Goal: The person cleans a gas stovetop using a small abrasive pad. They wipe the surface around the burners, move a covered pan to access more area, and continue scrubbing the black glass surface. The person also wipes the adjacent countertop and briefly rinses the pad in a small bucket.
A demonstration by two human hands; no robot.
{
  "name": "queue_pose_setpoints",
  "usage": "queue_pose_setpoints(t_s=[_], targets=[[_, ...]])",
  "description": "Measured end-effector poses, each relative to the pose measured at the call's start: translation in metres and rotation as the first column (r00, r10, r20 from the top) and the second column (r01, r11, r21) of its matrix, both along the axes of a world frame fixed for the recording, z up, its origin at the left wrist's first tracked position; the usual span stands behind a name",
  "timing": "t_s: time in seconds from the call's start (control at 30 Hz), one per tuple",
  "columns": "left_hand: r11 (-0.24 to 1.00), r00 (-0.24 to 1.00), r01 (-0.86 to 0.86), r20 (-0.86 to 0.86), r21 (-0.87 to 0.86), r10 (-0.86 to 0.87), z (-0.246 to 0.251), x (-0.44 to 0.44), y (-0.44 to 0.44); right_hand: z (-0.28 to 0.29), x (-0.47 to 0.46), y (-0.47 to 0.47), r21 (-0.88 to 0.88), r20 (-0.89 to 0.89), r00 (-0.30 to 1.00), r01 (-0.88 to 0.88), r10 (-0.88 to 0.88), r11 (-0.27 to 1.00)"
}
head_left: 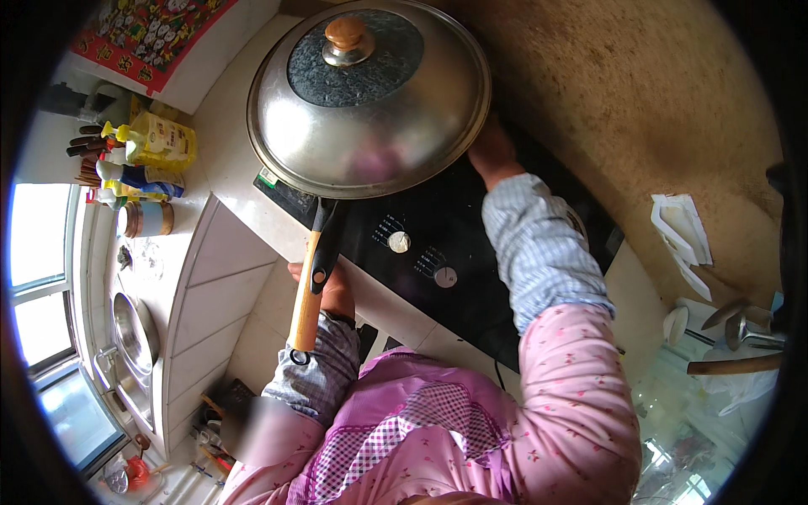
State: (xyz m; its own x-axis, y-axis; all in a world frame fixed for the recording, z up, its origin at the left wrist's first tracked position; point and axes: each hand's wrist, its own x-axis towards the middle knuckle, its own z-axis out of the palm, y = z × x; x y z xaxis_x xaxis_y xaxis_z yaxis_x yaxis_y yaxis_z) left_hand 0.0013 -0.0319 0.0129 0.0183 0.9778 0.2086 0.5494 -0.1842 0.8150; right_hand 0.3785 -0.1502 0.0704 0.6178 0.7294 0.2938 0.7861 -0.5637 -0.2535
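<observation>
A wok with a wooden handle [305, 297] stands at the far side of the black stove top [442, 240], covered by a domed metal lid [265, 120] with a dark glass centre and a wooden knob [345, 33]. A black handle [325, 252] lies along the wooden one. Below the handles is my left hand [338, 290], partly hidden by them; whether it grips anything does not show. My right hand [495, 151] is at the right rim of the lid, its fingers hidden behind the lid and wok. Two round knobs [399, 242] sit on the stove top between my arms.
Yellow pump bottles [165, 142], a blue-labelled bottle [154, 180] and a lidded jar [148, 219] stand on the left counter. A metal basin [134, 322] is at the sink. A brown stained wall rises at the right, with ladles [748, 328] and a glass surface below it.
</observation>
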Motion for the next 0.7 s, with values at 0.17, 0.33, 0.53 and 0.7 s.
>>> queue_pose_setpoints(t_s=[0.17,0.33,0.53,0.7], targets=[[0.92,0.996,0.084,0.01,-0.383,-0.087,0.03,0.0,0.001,0.023,0.017,-0.026,-0.181,-0.13,0.989,0.044,-0.068,0.983],[0.854,0.951,0.189,0.308,-0.484,-0.035,0.012,-0.008,0.0,0.025,-0.037,-0.013,-0.108,-0.368,0.926,0.051,-0.088,0.993],[0.99,0.977,0.041,-0.212,0.133,-0.011,-0.029,-0.015,0.004,0.012,-0.027,-0.02,-0.267,-0.146,0.986,0.033,-0.074,0.963],[0.972,0.987,-0.144,-0.1,-0.184,0.127,0.022,0.006,-0.014,0.024,-0.016,-0.019,-0.048,-0.288,0.957,0.007,-0.021,0.999]])
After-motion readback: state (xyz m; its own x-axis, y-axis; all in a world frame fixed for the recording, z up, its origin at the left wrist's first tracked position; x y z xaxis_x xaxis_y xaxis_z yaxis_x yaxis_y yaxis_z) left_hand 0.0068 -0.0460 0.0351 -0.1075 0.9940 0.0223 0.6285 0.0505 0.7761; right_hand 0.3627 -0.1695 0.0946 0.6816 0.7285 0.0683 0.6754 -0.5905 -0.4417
